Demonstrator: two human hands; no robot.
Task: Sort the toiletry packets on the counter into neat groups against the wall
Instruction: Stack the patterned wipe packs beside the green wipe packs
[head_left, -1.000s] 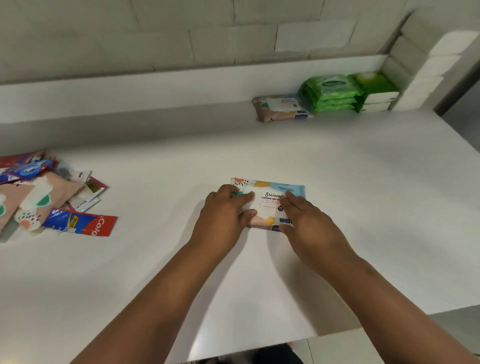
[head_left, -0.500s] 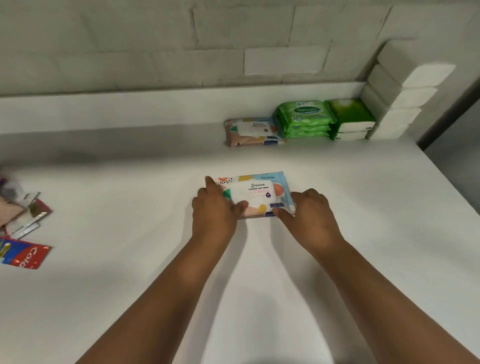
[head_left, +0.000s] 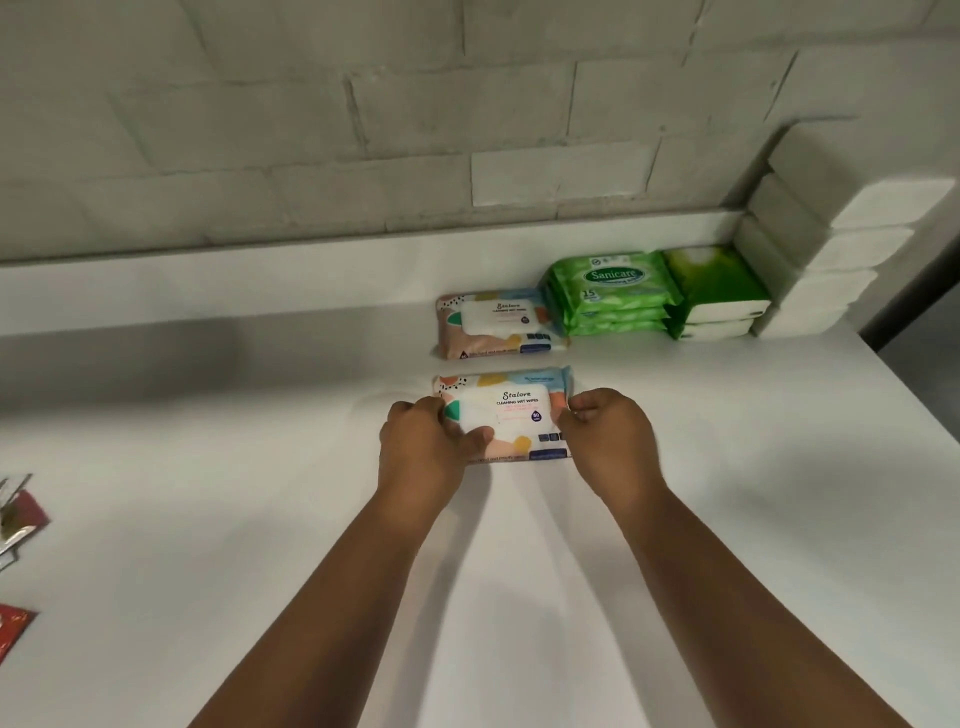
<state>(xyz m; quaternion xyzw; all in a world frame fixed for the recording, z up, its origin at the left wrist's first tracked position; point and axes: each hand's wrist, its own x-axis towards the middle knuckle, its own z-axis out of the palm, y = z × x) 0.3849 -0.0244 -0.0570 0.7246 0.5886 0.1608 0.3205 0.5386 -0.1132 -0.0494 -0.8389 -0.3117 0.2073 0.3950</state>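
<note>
Now, held pack: Stalove wet wipes pack (head_left: 511, 415), reading "Stalove CLEANING WET WIPES" and "80", flat on the white worktop (head_left: 727, 519).
Left hand (head_left: 423, 447): grip pinching the pack's 9 o'clock end, thumb on top.
Right hand (head_left: 610, 441): grip curled round the 3 o'clock end.
Wall row: second Stalove pack (head_left: 496, 325) just beyond at 12 o'clock, a narrow gap between; Sanicare wipes stack (head_left: 613, 293), marked "15", touching its right; green tissue packs (head_left: 714, 293) next; white blocks (head_left: 826, 249) in the corner.
Open room: bare worktop leftward along the wall.
Cut off: red sachets (head_left: 15, 519) at 9 o'clock, writing unreadable.
</note>
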